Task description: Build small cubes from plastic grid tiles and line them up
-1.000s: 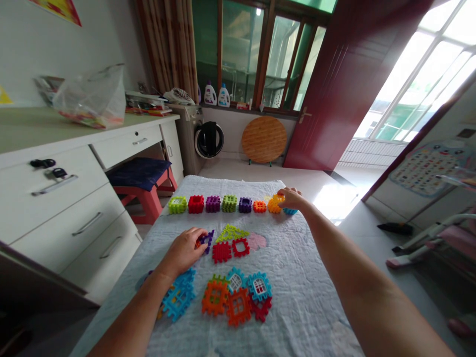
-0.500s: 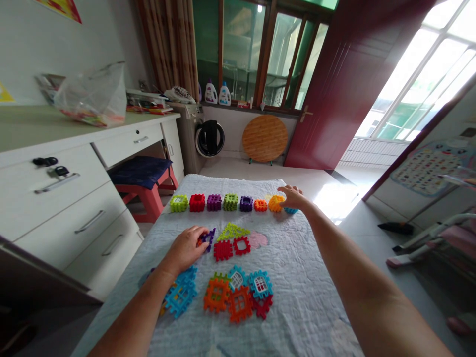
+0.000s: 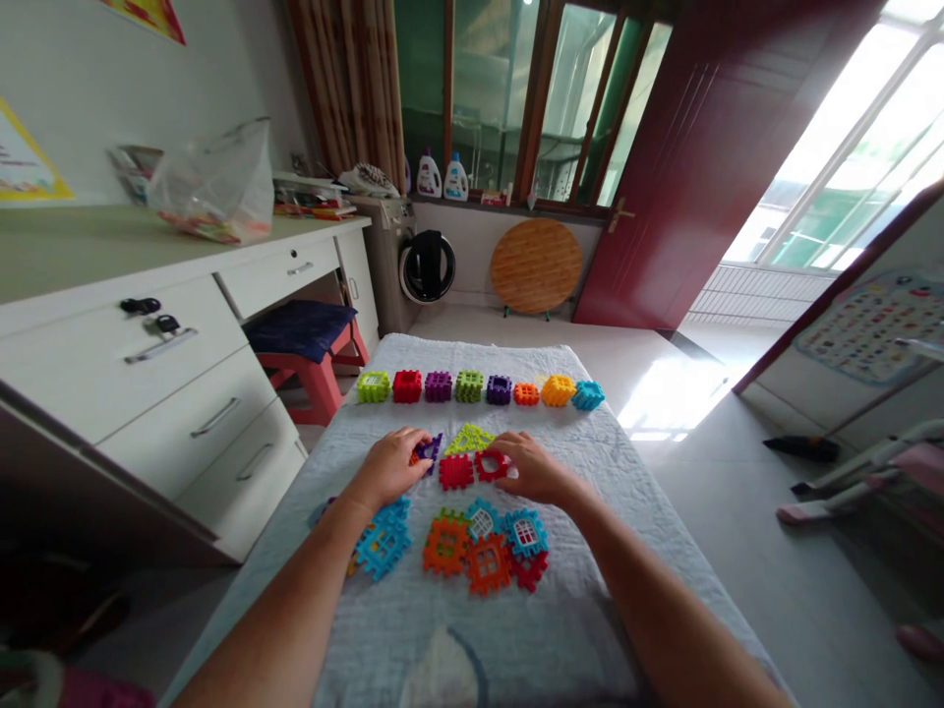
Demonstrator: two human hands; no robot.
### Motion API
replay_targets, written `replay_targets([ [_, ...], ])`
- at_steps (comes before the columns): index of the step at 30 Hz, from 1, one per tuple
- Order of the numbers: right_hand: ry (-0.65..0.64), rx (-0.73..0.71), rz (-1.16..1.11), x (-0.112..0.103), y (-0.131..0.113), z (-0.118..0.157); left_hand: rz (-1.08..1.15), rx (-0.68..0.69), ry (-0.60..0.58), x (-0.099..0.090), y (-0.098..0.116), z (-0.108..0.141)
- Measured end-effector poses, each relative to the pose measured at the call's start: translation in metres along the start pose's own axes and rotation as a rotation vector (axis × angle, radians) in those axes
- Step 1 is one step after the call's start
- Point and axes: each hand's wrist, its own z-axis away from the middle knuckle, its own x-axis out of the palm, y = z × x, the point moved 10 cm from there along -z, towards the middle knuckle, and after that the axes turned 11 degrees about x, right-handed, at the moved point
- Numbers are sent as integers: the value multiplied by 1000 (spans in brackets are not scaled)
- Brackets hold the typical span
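Observation:
My left hand [image 3: 390,467] is closed on a purple triangular building piece [image 3: 429,449], with a bit of orange showing by its fingertips. My right hand [image 3: 537,469] has its thumb and fingers around the right side of a red square frame piece [image 3: 487,466]. Between the hands lie a solid red square piece [image 3: 455,472] and a lime-green triangular piece [image 3: 470,439]. Nearer to me are loose orange pieces [image 3: 488,565], light-blue pieces [image 3: 525,533] and a blue heap [image 3: 383,541], partly hidden by my left forearm.
Across the far side of the cloth-covered table [image 3: 590,629] runs a row of colour-sorted stacks, from lime green [image 3: 373,386] to yellow [image 3: 559,390] and blue [image 3: 588,395]. A white desk [image 3: 177,344] and a stool [image 3: 302,334] stand at the left.
My right hand has come back from the yellow and blue stacks at the far right to the red frame piece. My left hand keeps the purple piece; the view has shifted slightly.

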Motion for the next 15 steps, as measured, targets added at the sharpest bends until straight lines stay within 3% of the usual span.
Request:
replay_targets([
  [6,75,-30,-46,-6,-5,0,7,11,3,-1,-1,0],
  [12,158,279,-277,-22,50,7,19,21,33,-3,-2,0],
  [15,157,341,-163,-19,67,10,20,0,47,-6,-6,1],
])
